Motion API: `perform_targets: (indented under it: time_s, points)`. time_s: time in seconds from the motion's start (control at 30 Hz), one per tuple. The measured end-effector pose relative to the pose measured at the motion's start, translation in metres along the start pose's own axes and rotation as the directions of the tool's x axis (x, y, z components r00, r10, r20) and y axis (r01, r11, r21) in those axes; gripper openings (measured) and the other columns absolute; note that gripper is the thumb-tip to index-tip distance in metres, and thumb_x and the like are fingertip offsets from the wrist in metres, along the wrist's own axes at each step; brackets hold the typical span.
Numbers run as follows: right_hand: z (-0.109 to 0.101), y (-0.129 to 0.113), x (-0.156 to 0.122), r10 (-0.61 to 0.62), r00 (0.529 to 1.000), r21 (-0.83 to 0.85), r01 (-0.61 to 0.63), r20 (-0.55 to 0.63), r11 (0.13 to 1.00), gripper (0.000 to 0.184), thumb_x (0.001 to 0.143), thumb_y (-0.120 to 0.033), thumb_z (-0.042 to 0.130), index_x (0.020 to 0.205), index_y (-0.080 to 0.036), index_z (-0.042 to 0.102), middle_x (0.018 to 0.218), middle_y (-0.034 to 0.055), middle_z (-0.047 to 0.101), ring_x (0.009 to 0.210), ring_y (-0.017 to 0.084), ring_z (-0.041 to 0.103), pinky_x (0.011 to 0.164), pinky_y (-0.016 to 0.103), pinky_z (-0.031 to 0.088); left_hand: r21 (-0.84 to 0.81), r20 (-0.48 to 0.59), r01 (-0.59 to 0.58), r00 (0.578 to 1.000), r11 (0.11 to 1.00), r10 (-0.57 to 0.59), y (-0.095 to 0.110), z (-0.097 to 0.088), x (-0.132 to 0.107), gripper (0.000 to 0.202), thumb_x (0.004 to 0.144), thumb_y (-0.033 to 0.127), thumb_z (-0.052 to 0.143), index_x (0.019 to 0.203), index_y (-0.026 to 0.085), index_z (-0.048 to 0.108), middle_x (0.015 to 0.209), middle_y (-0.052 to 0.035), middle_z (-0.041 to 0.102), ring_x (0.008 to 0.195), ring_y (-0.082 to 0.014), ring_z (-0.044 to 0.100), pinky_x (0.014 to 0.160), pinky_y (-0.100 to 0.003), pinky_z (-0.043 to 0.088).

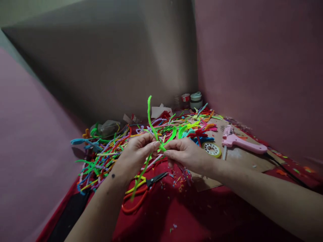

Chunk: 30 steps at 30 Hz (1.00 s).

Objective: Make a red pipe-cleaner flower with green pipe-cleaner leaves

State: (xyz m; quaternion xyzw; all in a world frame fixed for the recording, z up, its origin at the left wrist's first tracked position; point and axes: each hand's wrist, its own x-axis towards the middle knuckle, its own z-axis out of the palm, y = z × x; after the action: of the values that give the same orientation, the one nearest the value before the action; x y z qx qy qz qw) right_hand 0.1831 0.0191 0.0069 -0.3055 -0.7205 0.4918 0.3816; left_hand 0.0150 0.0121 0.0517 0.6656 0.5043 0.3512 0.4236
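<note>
My left hand (137, 151) and my right hand (185, 153) meet above a red cloth (191, 215). Both pinch a bright green pipe cleaner (150, 117) where it crosses between my fingertips. One end of it rises above my left hand, the other hangs down below my left wrist. Behind my hands lies a heap of coloured pipe cleaners (111, 151). Black-bladed scissors with orange handles (148, 188) rest on the cloth just under my left hand.
A pink glue gun (242, 143) with a black cord lies on a cardboard sheet (247, 159) at the right. A tape roll (212, 149) sits beside my right hand. Small jars (195, 99) stand in the back corner. Pink walls close in on both sides.
</note>
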Motion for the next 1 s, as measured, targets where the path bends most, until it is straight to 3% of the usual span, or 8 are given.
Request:
perform_targets:
  time_s: [0.1,0.27,0.43,0.5,0.6,0.73,0.87,1.0]
  points:
    - [-0.001,0.003,0.002,0.133,0.991,0.111,-0.133,0.009,0.985,0.017,0.081,-0.019,0.048,0.067,-0.013,0.056,0.05,-0.0029,0.053,0.036,0.002,0.037,0.036,0.015,0.029,0.058,0.027,0.027,0.999,0.998,-0.028,0.0,0.002,0.002,0.015,0.074,0.028,0.06,0.069,0.014,0.059,0.062,0.0005,0.057,0.057,-0.0104,0.049,0.058,-0.023,0.039]
    - [0.0,0.007,0.007,0.217,0.976,0.153,-0.219,0.029,0.964,0.021,0.082,-0.02,0.049,0.063,-0.013,0.053,0.05,-0.0025,0.055,0.032,0.001,0.039,0.032,0.013,0.03,0.123,-0.078,0.028,0.997,0.992,-0.019,-0.005,0.006,0.005,0.021,0.072,0.031,0.059,0.06,0.015,0.055,0.056,0.0021,0.054,0.053,-0.0099,0.046,0.053,-0.023,0.036]
    - [0.0,0.018,0.013,0.391,0.911,0.124,-0.406,0.134,0.905,0.024,0.082,-0.016,0.045,0.059,-0.014,0.052,0.046,-0.0029,0.053,0.029,0.005,0.043,0.029,0.015,0.035,0.232,-0.091,0.126,0.99,0.964,-0.107,-0.015,-0.001,0.004,0.025,0.072,0.036,0.055,0.057,0.016,0.05,0.051,0.0036,0.048,0.047,-0.0093,0.04,0.048,-0.023,0.032]
    - [0.001,0.024,0.012,0.389,0.918,0.076,-0.395,0.084,0.916,0.023,0.082,-0.016,0.045,0.061,-0.014,0.053,0.046,-0.0032,0.054,0.029,0.004,0.044,0.029,0.014,0.036,0.345,-0.105,0.134,0.989,0.929,-0.104,-0.019,0.0,0.004,0.027,0.073,0.036,0.053,0.055,0.017,0.047,0.049,0.0044,0.044,0.045,-0.0094,0.038,0.047,-0.024,0.029]
    - [0.002,0.031,0.01,0.326,0.945,-0.015,-0.326,0.011,0.945,0.022,0.081,-0.017,0.048,0.06,-0.014,0.053,0.045,-0.0032,0.054,0.028,0.003,0.043,0.028,0.012,0.032,0.546,-0.193,0.104,0.981,0.831,0.004,-0.025,0.005,0.005,0.027,0.075,0.032,0.049,0.053,0.019,0.04,0.048,0.0044,0.04,0.046,-0.0103,0.036,0.048,-0.024,0.026]
    - [-0.003,0.032,0.011,0.405,0.911,-0.033,-0.404,0.083,0.914,0.025,0.08,-0.016,0.049,0.054,-0.015,0.051,0.038,-0.0037,0.051,0.026,0.005,0.042,0.026,0.014,0.033,0.712,-0.29,0.153,0.953,0.685,0.088,-0.03,0.007,0.013,0.025,0.073,0.029,0.049,0.052,0.021,0.04,0.048,0.0022,0.043,0.049,-0.013,0.039,0.052,-0.026,0.026]
    - [-0.014,0.029,0.012,0.483,0.861,-0.093,-0.474,0.156,0.875,0.026,0.079,-0.018,0.049,0.052,-0.016,0.048,0.036,-0.0031,0.051,0.026,0.007,0.044,0.027,0.016,0.034,0.687,-0.323,0.199,0.945,0.699,0.048,-0.039,0.003,0.019,0.024,0.073,0.033,0.048,0.053,0.02,0.044,0.049,0.0008,0.048,0.05,-0.0145,0.044,0.052,-0.026,0.028]
    - [-0.018,0.026,0.007,0.45,0.879,-0.232,-0.41,0.16,0.882,0.027,0.078,-0.019,0.048,0.051,-0.015,0.052,0.038,-0.0029,0.05,0.025,0.006,0.037,0.029,0.018,0.027,0.648,-0.332,0.207,0.943,0.733,0.027,-0.053,-0.004,0.017,0.025,0.073,0.037,0.046,0.055,0.02,0.047,0.051,0.0008,0.052,0.051,-0.0141,0.047,0.051,-0.025,0.031]
